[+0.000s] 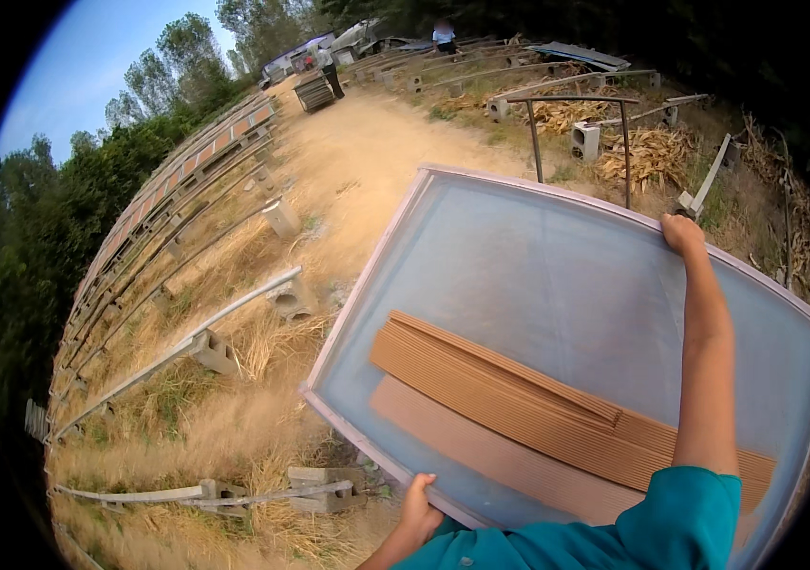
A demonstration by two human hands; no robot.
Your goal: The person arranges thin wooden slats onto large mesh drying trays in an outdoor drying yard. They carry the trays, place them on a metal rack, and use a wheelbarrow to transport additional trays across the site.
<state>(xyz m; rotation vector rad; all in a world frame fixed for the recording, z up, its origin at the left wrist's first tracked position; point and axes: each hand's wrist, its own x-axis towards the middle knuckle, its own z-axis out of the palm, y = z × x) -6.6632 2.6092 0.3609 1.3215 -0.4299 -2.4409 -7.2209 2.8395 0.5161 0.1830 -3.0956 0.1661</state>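
Observation:
A large framed screen tray [557,252], with a pale pinkish frame and a bluish mesh, is held up in front of me. My left hand [419,511] is closed round the near edge of its frame, thumb on top. My right hand [683,234] reaches across and grips the far edge. On the mesh lie brown, finely ribbed strips [519,399], set side by side like rows of thin sticks. Beside them on the near side is a paler, pinkish-brown flat sheet [481,446], partly hidden by my teal sleeve.
Rails [167,356] on concrete blocks [213,351] run along the left over dry grass. Farther back, similar racks carry trays with brown contents [224,142]. A dirt path [367,161] leads away. Beyond the tray stands a metal frame [576,99]. Two people [327,68] are in the distance.

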